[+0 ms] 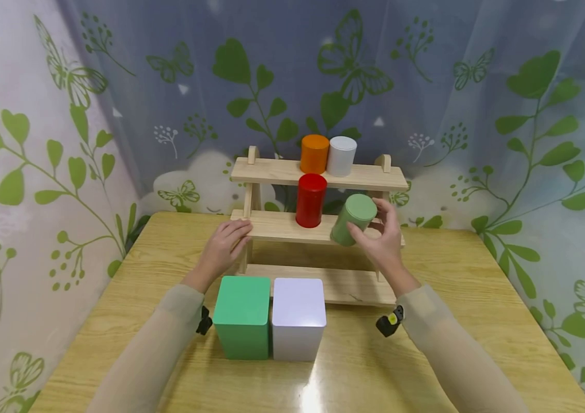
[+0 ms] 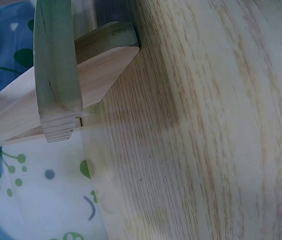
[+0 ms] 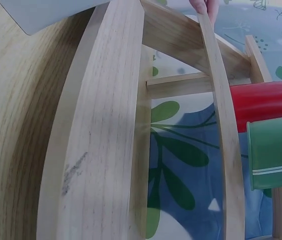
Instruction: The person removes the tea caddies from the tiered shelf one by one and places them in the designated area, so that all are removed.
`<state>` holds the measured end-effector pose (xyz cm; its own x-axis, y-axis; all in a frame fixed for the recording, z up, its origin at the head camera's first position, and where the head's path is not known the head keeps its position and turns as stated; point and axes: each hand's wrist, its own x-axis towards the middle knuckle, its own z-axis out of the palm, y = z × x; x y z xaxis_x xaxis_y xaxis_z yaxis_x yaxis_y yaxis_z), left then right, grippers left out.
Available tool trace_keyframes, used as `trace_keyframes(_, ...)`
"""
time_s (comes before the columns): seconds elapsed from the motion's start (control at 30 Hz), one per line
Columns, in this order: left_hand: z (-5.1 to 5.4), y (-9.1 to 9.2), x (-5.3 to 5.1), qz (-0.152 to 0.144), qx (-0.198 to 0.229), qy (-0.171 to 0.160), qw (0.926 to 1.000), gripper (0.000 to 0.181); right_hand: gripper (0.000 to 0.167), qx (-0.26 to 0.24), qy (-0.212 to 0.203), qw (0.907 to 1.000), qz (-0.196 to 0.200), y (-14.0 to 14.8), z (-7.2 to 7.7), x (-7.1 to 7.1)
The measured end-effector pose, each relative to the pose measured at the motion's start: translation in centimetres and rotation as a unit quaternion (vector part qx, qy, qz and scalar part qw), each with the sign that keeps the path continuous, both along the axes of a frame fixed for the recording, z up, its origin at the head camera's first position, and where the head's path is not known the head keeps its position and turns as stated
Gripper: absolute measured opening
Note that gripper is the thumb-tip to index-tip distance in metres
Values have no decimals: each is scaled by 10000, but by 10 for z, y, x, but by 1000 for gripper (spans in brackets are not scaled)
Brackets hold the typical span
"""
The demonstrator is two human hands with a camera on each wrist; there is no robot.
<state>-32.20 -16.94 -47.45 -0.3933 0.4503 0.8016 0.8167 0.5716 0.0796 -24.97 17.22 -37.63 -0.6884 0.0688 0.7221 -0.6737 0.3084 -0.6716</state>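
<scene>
A three-tier wooden shelf [image 1: 282,226] stands on the table. My left hand [image 1: 227,244] grips the left end of its middle board, fingers on top and thumb at the front edge. My right hand [image 1: 384,241] holds a green cylindrical canister [image 1: 352,221] by its side, between thumb and fingers. The canister leans to the right over the right half of the middle board. To its left, a red canister [image 1: 311,201] stands upright on that board. In the right wrist view the green canister [image 3: 276,150] appears beside the red one [image 3: 263,102]. Whether its base touches the board, I cannot tell.
On the top board an orange canister [image 1: 315,154] and a white canister [image 1: 341,156] stand side by side. A green box [image 1: 243,321] and a pale lilac box [image 1: 298,321] sit before the shelf. Behind hangs a patterned curtain [image 1: 178,115].
</scene>
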Motion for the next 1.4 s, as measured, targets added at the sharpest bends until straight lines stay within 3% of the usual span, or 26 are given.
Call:
trace_keyframes(0.47, -1, -1, 2, 68, 6, 30, 10000, 31, 63, 180, 256, 9991, 300, 6, -3, 21)
trace_keyframes(0.73, -2, -1, 1, 94, -139, -5, 9999, 37, 65, 457, 399, 9963, 603, 19, -14, 38)
trace_keyframes(0.87, -2, -2, 1, 134, -236, -57, 9996, 32, 65, 498, 434, 9949, 764, 25, -20, 45)
trace_keyframes(1.13, 3, -1, 1, 50, -245, 305, 9992, 35, 65, 601, 531, 9929, 877, 27, -29, 59)
trace_keyframes(1.4, 4, 0, 2, 98, -272, 266, 9992, 36, 67, 619, 519, 9915, 1024, 27, -37, 69)
